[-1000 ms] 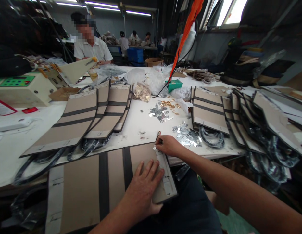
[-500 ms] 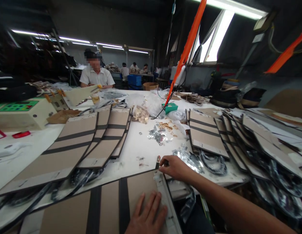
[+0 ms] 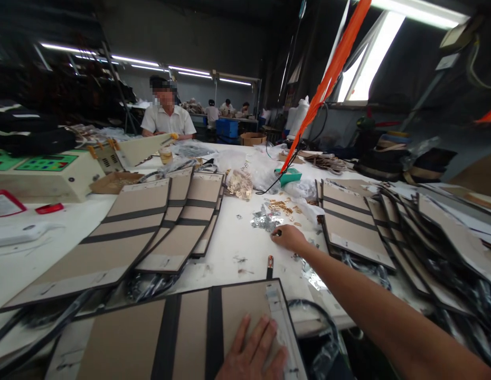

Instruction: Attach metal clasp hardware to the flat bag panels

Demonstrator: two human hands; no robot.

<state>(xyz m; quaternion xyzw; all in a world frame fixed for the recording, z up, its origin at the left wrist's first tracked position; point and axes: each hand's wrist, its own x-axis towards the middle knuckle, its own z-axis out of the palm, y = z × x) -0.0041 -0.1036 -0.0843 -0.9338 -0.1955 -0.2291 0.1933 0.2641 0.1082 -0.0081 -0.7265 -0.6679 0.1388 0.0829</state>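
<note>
Brown panel [image 3: 126, 338] lies on the wearer's side of the silver metal pieces [image 3: 263, 220], long axis running side to side (black bands cross it), beneath the flat, open left hand [image 3: 251, 359]. The right hand [image 3: 289, 237], nearer those pieces, curls beside them; its grip I cannot tell.

Left hand [image 3: 253, 352]: bare, pale short nails [image 3: 266, 318]
Right hand [image 3: 290, 237]: bare, rounded knuckles
Right arm [image 3: 372, 311]: bare, smooth, widening toward lower right

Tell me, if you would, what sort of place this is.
It looks like a workshop or small factory floor: matching panels lie in stacks, small silvery metal pieces lie scattered on the table, and a person sits across it.
</note>
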